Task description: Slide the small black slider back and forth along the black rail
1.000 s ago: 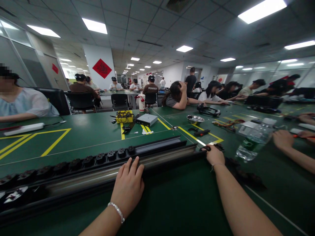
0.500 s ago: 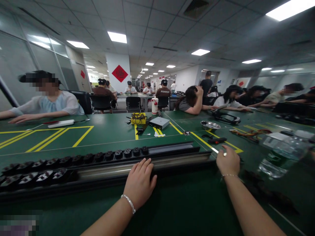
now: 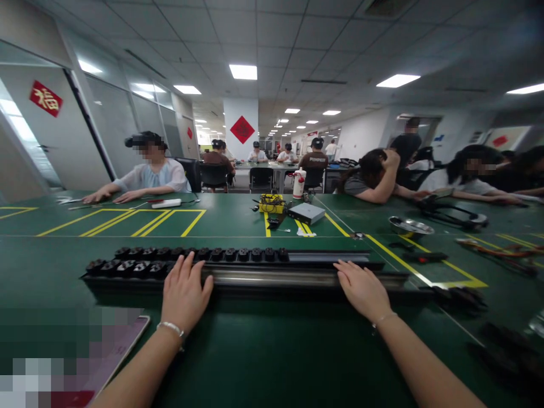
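Observation:
Two long black rails lie side by side across the green table before me. The front rail has a shiny metal channel and holds several black knob-like pieces at its left end. Along the back rail runs a longer row of similar black pieces. My left hand rests on the front rail just right of its pieces, fingers spread. Farther right, my right hand lies over the same rail with its fingers stretched out. Neither hand visibly holds anything.
A phone-like pinkish slab lies at the lower left. Beyond the rails are a grey box, a yellow box with cables, a white bottle and a metal bowl. Dark parts lie at right. Other people sit around.
The view has turned left, so the rails' left ends show. My right hand has moved from the rails' right end onto the front rail. My left hand now lies nearer the black pieces.

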Motion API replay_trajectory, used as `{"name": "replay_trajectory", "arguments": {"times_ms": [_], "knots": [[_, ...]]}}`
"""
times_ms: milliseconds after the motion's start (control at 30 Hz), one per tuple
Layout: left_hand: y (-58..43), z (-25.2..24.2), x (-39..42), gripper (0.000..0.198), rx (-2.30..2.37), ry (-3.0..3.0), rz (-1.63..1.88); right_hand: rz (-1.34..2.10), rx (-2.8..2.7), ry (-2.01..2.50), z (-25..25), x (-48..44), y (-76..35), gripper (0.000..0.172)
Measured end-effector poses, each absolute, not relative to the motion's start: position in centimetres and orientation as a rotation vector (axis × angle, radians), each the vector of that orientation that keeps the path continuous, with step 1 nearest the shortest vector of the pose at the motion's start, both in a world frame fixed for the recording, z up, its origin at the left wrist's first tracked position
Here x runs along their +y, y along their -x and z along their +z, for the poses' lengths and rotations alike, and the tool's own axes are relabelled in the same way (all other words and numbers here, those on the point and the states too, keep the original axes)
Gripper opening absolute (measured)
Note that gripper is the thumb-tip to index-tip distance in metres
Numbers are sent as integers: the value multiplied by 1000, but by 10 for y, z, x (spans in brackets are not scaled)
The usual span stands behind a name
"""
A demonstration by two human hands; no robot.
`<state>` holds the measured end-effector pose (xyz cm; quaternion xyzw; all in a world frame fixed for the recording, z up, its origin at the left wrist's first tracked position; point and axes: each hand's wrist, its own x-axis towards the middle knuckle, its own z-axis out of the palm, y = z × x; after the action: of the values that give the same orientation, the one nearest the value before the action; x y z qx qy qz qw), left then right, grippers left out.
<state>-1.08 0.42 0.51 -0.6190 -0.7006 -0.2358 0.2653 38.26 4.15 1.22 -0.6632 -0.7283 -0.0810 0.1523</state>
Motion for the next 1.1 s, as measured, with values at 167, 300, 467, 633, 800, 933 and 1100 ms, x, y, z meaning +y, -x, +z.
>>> {"name": "replay_trajectory", "arguments": {"times_ms": [167,300,467,633,800,933,1100], "knots": [[48,3,9,54,-2073,1581,-594,-259,-2055,1890,14,42,-382,42],[52,0,13,53,-2059,1640,-556,-258,-2035,1871,15,42,-381,39],[50,3,11,53,-2095,1648,-531,-298,-2025,1834,15,47,-380,38],[44,12,6,47,-2213,1652,-530,-229,-2023,1884,15,54,-378,41],[44,13,5,47,-2248,1664,-495,-168,-2031,1883,17,54,-377,42],[49,11,9,47,-2291,1687,-449,-144,-2046,1852,17,52,-377,42],[48,10,10,47,-2344,1649,-437,-190,-1982,1859,15,50,-376,43]]}}
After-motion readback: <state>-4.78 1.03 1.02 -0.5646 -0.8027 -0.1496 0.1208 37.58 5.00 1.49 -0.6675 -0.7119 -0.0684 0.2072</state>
